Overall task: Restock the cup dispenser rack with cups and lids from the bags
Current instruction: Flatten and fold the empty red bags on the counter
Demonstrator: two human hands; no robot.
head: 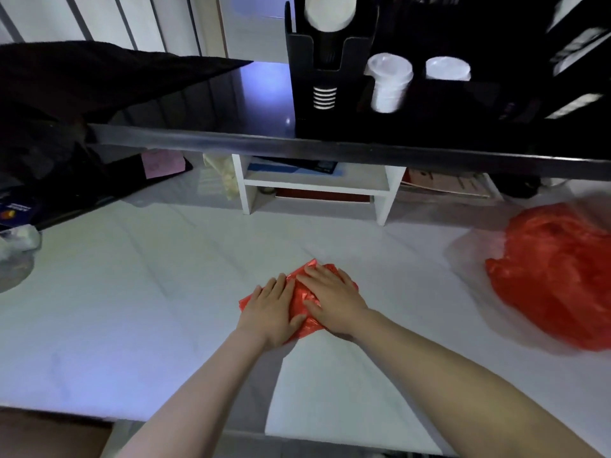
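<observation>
A small flattened red plastic bag [299, 297] lies on the white table [132, 292] in front of me. My left hand [269, 309] and my right hand [330, 297] both press flat on it with straight fingers. A second, bulging red bag [555, 272] sits at the right edge of the table. On the dark upper shelf stands the black cup dispenser rack [330, 120]. It holds a stack of white cups [388, 82], another white stack [448, 68] to its right, and a white lid [330, 11] at the top.
A black shelf edge [297, 145] runs across above the table. Under it stands a white shelf unit [314, 188] with papers. A black cloth [82, 81] drapes at the left. A clear plastic bag [16, 249] lies at the table's left edge.
</observation>
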